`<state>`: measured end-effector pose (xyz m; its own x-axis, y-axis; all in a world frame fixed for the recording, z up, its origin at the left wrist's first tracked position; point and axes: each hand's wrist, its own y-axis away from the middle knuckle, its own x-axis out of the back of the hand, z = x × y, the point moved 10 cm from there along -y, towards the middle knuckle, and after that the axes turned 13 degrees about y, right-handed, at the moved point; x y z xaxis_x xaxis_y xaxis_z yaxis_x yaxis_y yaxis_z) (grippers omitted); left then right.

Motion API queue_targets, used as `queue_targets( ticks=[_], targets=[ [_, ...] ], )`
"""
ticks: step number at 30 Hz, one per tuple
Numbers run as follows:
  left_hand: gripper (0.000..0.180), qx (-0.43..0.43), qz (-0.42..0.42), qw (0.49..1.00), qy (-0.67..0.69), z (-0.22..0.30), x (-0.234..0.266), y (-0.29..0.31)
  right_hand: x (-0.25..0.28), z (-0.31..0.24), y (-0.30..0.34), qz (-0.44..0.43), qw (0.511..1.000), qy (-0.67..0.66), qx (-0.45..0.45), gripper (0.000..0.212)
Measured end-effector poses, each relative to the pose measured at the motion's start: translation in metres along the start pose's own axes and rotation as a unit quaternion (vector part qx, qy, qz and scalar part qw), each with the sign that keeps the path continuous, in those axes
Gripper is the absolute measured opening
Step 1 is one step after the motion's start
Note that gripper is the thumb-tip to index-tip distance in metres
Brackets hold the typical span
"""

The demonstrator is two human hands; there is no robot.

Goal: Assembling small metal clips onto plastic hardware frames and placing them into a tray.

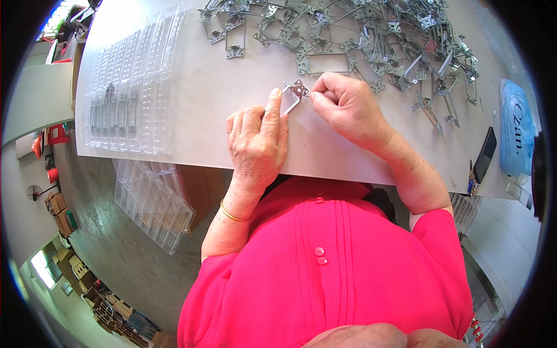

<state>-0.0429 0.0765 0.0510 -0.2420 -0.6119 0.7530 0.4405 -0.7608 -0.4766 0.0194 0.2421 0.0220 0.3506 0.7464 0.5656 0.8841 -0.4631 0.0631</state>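
Here are both bare hands, working together near the front edge of the pale tabletop [200, 124]. Between them sits the small metal bracket [299, 89], raised in the fingers, its plate toward the right and its thin frame running left. The left hand [258, 136] has that frame between thumb and extended index finger, the other fingers folded loosely. The right hand [348, 107] comes in from the other side, thumb and forefinger pinched tight on the plate's edge; whether they grip some tiny extra piece, I cannot tell. Beyond, a tangled heap of similar metal parts [371, 43] spreads across the far side. Over to the left, clear plastic trays [159, 116] lie on the tabletop, a row of brackets [113, 111] in the nearer part. At far right, a blue package [515, 127] beside a dark, flat phone-like object [485, 155].
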Motion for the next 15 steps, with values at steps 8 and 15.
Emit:
queue_targets(
  ticks=[8,15],
  targets=[
    [0.054,-0.011,0.012,1.0,0.007,0.0,0.0,0.0,-0.002,-0.002,0.0,-0.016,1.0,-0.01,-0.004,0.014],
    [0.054,-0.012,0.011,1.0,0.006,0.0,0.0,0.0,0.013,0.0,-0.003,-0.007,1.0,-0.002,-0.014,0.014]
  ],
)
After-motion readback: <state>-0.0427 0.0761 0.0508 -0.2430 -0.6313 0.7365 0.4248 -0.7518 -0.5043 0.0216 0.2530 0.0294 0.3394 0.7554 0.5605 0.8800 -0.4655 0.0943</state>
